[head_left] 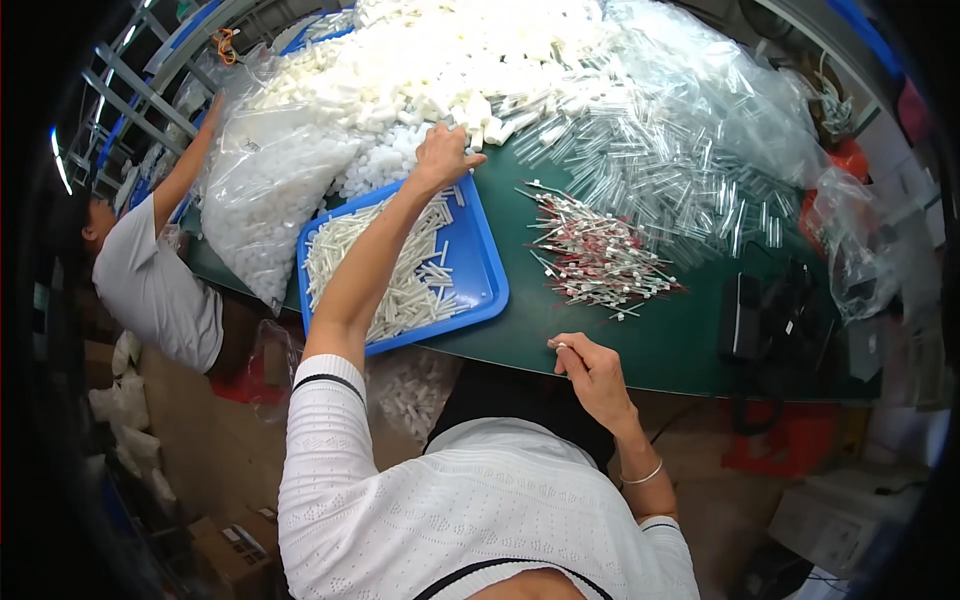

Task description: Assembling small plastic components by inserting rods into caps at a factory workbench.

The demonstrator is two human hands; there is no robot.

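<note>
My left hand (446,157) is stretched over the far edge of a blue tray (487,245), at the border of a heap of white caps (392,150). Its thumb stands apart from the bent fingers, and I see nothing held in it. Short white tubes (400,300) fill much of the tray under my forearm. Close to the table's front edge, my right hand (592,372) is closed in a pinch on a small white piece (562,346), mostly hidden by the fingers. Beyond it lies a pile of thin red-and-white wired parts (595,250).
Clear tubes (640,170) spread across the back right, below a plastic bag (700,70). A full bag of white pieces (265,190) leans left of the tray. Black devices (765,315) stand at the right on the green table (500,345). Another person (160,270) reaches in from the left.
</note>
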